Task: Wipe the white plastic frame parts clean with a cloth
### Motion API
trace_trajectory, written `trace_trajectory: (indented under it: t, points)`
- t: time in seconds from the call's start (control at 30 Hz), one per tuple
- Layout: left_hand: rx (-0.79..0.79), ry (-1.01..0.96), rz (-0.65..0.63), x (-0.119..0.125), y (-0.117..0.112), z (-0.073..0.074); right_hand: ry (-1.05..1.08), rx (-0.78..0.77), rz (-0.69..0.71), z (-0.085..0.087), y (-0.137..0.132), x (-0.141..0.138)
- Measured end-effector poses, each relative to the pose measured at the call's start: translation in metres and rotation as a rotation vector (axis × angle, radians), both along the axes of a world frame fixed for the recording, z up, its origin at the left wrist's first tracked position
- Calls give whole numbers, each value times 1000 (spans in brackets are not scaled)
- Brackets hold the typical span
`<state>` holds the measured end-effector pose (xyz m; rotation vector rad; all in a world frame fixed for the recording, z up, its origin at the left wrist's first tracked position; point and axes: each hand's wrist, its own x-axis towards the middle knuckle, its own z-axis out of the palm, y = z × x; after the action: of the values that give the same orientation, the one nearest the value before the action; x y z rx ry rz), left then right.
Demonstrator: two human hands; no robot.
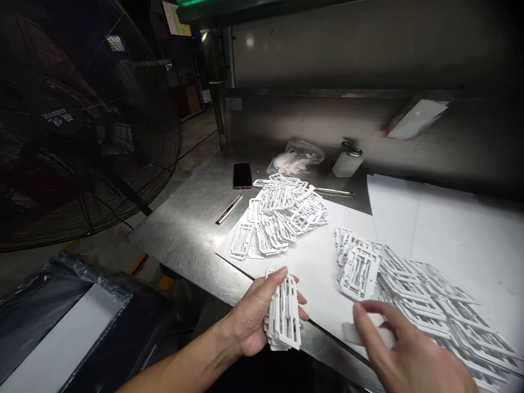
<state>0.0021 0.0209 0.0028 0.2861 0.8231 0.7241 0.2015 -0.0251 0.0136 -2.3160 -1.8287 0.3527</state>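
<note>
My left hand (254, 316) grips a stack of white plastic frames (283, 314) held upright at the near edge of the steel table (192, 224). My right hand (403, 349) hovers with its fingers apart over white paper (319, 262), just beside a long spread of white frames (413, 295) at the right. It holds nothing. A second heap of white frames (278, 218) lies farther back on the paper.
A dark phone (242, 175), a slim metal tool (229, 209), tweezers (333, 191), a plastic bag (295, 156) and a small white bottle (347, 162) lie at the back. A large black fan (77, 120) stands at the left. A bag-lined bin (69, 327) sits below.
</note>
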Motion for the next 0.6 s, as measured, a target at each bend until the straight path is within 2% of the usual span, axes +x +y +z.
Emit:
trace_trajectory:
  t: [0.03, 0.1, 0.2, 0.33, 0.4, 0.5, 0.6]
  points:
    - [-31, -24, -18, -1, 2, 0, -48, -40, -80, 1, 9, 9]
    - [-79, -47, -35, -2, 4, 1, -106, -93, -152, 1, 25, 20]
    - [-124, -65, -54, -2, 6, 2, -100, -122, -164, -5, 40, 21]
    - [-141, -69, -76, 1, 7, 3, -5, -139, -252, -17, 45, 27]
    - [-110, -58, -80, 3, 9, 2, 86, -143, -286, -18, 44, 34]
    - [-58, -46, -90, 8, 14, -2, 310, -152, -289, -10, 31, 37]
    - [15, -45, -112, 12, 17, -8, 614, -103, -239, 1, 8, 16]
